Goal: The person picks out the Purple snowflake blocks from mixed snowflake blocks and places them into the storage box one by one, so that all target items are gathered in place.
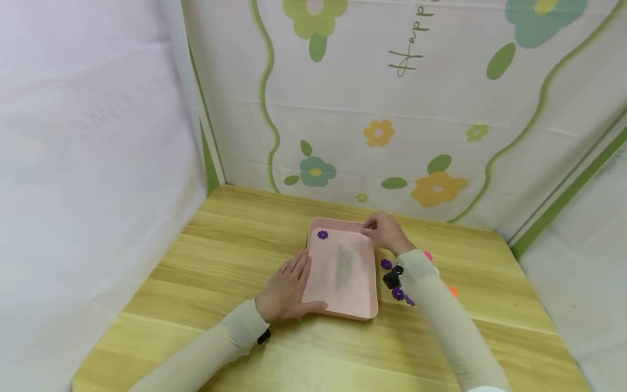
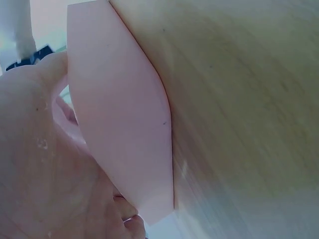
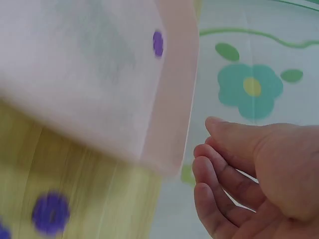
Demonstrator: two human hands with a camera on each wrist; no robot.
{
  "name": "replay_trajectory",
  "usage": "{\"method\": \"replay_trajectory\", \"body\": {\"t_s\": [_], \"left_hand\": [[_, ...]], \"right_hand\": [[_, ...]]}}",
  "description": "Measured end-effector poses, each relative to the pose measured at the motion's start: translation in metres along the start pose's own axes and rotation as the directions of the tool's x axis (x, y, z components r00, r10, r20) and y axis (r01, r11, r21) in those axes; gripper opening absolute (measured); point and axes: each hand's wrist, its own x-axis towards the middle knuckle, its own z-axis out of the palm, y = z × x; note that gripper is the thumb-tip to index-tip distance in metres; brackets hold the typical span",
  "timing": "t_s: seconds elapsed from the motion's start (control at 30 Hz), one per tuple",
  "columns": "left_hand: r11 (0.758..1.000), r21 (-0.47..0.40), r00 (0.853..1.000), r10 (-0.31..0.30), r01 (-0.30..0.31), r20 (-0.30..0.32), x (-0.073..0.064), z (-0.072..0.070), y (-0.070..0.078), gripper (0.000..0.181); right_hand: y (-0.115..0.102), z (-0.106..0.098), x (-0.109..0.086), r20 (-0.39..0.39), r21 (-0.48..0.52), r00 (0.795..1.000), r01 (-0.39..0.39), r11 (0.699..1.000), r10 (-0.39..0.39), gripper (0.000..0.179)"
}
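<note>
A shallow pink tray (image 1: 343,317) lies on the table, its floor smudged grey-green in the middle. One purple flower-shaped disc (image 1: 322,234) is in its far left corner. My left hand (image 1: 286,288) rests on the tray's near left corner, fingers straight along the left rim and thumb on the near rim. In the left wrist view the palm lies against the tray's outer wall (image 2: 119,104). At the far right corner is my right hand (image 1: 387,233). Its fingers (image 3: 209,172) are loosely bent, with nothing visible between them and the thumb in the right wrist view.
Right of the tray, partly under the right forearm, lie several purple discs (image 1: 386,264), a pink piece (image 1: 428,255) and an orange piece (image 1: 453,292). A flower-printed cloth (image 1: 343,109) hangs behind the wooden table (image 1: 235,239); a white cloth (image 1: 98,190) hangs at left.
</note>
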Motion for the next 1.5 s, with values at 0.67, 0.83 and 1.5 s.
{"method": "replay_trajectory", "body": {"t_s": [0.67,0.83,1.5], "left_hand": [[1.0,0.003,1.0,0.009,-0.009,-0.008,0.0,-0.001,0.0,0.113],[1.0,-0.013,1.0,0.012,-0.012,-0.016,0.0,-0.001,0.0,0.113],[1.0,0.004,1.0,-0.008,0.008,0.009,-0.002,-0.002,0.001,0.115]], "right_hand": [[0.089,0.011,-0.065,0.057,-0.109,0.991,0.129,0.986,-0.123,0.035],[0.094,0.021,-0.065,0.025,-0.146,0.985,0.17,0.975,-0.168,0.035],[0.09,0.001,-0.052,0.092,-0.071,0.99,0.111,0.991,-0.105,0.01]]}}
